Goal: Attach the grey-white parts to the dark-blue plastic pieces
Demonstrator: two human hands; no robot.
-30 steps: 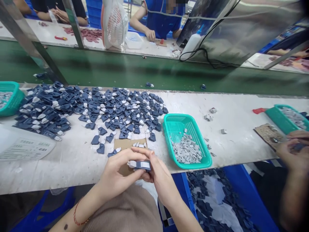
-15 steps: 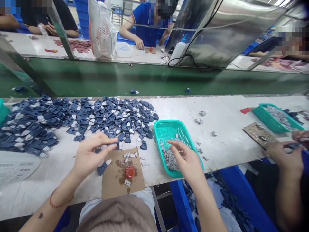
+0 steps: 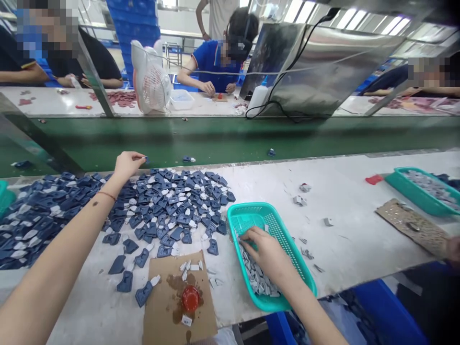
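My left hand (image 3: 128,163) reaches over the far side of the pile, pinching a small dark blue piece (image 3: 145,159) at the fingertips. Below it spreads a heap of flat navy blue pieces with white tabs (image 3: 172,196). My right hand (image 3: 266,249) is down inside a teal basket (image 3: 293,239), its fingers curled over small grey pieces (image 3: 257,278); what its fingertips grip is hidden. Between my arms lies a brown cardboard sheet (image 3: 161,306) with wet stains, a red round cap (image 3: 190,298) and several small light-grey pieces (image 3: 194,267).
Loose grey scraps (image 3: 307,253) lie right of the basket. Farther right are another teal basket (image 3: 424,191), a red piece (image 3: 374,179) and a cardboard pad (image 3: 413,225) near a co-worker's hand. A green strip (image 3: 223,139) divides my table from the opposite bench, where other people work.
My left hand has moved from above the cardboard to the far edge of the blue heap. My right hand has lowered into the teal basket. The camera view has tilted up.
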